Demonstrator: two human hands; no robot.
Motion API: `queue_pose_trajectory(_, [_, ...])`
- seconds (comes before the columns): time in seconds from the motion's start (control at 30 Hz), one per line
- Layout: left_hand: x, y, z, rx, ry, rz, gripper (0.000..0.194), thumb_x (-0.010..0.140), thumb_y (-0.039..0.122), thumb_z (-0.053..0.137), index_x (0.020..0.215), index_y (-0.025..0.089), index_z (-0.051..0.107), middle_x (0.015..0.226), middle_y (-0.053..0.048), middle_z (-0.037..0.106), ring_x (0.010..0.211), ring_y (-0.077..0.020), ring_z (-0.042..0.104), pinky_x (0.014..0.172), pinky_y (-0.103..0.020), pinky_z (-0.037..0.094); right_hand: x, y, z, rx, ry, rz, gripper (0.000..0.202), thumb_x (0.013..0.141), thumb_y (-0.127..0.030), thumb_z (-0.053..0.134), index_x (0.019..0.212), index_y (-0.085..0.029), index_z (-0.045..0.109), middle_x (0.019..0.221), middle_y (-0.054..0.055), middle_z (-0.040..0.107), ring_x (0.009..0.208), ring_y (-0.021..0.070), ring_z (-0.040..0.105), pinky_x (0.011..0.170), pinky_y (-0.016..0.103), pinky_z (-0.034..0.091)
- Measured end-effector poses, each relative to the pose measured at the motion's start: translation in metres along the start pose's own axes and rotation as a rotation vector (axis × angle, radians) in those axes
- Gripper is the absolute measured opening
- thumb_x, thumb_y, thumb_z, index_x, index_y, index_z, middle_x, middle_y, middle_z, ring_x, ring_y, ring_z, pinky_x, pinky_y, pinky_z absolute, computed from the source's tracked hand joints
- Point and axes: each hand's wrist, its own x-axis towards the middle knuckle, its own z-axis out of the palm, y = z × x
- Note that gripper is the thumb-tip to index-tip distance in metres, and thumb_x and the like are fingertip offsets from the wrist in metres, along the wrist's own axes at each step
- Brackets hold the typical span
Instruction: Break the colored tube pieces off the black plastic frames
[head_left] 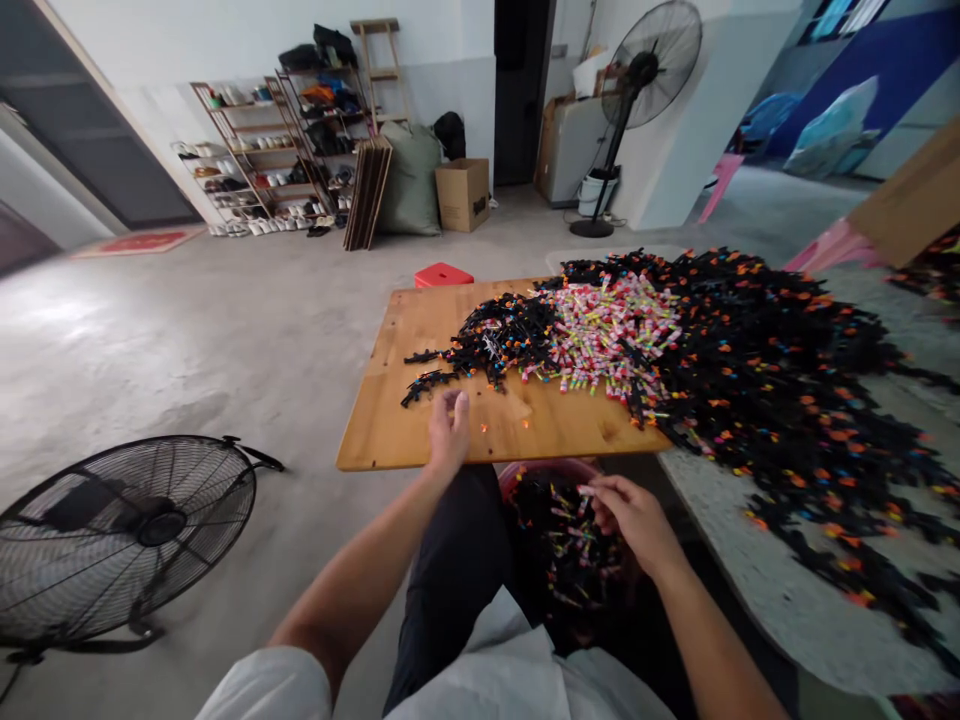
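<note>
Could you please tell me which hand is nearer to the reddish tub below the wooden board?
Right. The right hand is over the right side of the tub; the left hand is farther off, by the wooden board's near edge, leftward.

Bright shine across the left of the grey floor (247, 330)! Beyond the far edge of the wooden table (375, 435), a red stool (444, 275) peeks out; further back, shoe racks (262, 150) against the white wall (442, 35), then green sack (409, 180), cardboard box (461, 197), tall fan (641, 68). Low fan (161, 527) off the near left corner, window (844, 15) glowing high past the far right!
</note>
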Motion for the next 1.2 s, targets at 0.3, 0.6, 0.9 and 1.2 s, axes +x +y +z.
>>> queue_pose_trajectory(0.3, [0.121, -0.03, -0.061, 0.807, -0.255, 0.321, 0.038, 0.09, 0.035, 0.065, 0.124, 0.02, 0.067, 0.138, -0.015, 0.061, 0.13, -0.0334, 0.049, 0.113, -0.048, 0.038, 0.022, 0.025, -0.027, -0.989, -0.289, -0.075, 0.022, 0.086, -0.022, 0.06, 0.068, -0.022, 0.074, 0.079, 0.008, 0.077, 0.08, 0.0236, 0.071, 0.071, 0.03, 0.045])
queue_pose_trajectory(0.6, [0.118, -0.047, -0.033, 0.622, -0.308, 0.272, 0.024, 0.084, 0.028, 0.07, 0.105, 0.018, 0.067, 0.108, -0.011, 0.071, 0.106, -0.0267, 0.061, 0.098, -0.039, 0.048, 0.127, -0.108, 0.051, -1.181, 0.128, -0.251, 0.032, 0.097, -0.03, 0.051, 0.095, -0.017, 0.079, 0.095, 0.016, 0.079, 0.089, 0.0267, 0.072, 0.074, 0.031, 0.044])
queue_pose_trajectory(0.9, [0.085, -0.023, -0.014, 0.193, -0.189, 0.271, 0.03, 0.078, 0.025, 0.074, 0.103, 0.019, 0.059, 0.092, -0.003, 0.067, 0.085, -0.0169, 0.062, 0.081, -0.029, 0.05, 0.165, -0.1, 0.071, -1.251, 0.247, -0.333, 0.031, 0.098, -0.026, 0.053, 0.107, -0.009, 0.077, 0.106, 0.024, 0.078, 0.102, 0.0325, 0.073, 0.091, 0.039, 0.047])
queue_pose_trajectory(1.2, [0.022, 0.029, -0.004, -0.023, -0.545, 0.278, 0.041, 0.081, 0.031, 0.076, 0.121, 0.022, 0.07, 0.09, -0.001, 0.07, 0.074, -0.0153, 0.062, 0.071, -0.025, 0.049, 0.083, -0.08, 0.067, -0.271, 0.007, -0.39, 0.04, 0.091, -0.055, 0.063, 0.097, -0.017, 0.072, 0.079, 0.007, 0.075, 0.065, 0.0213, 0.068, 0.059, 0.031, 0.054])
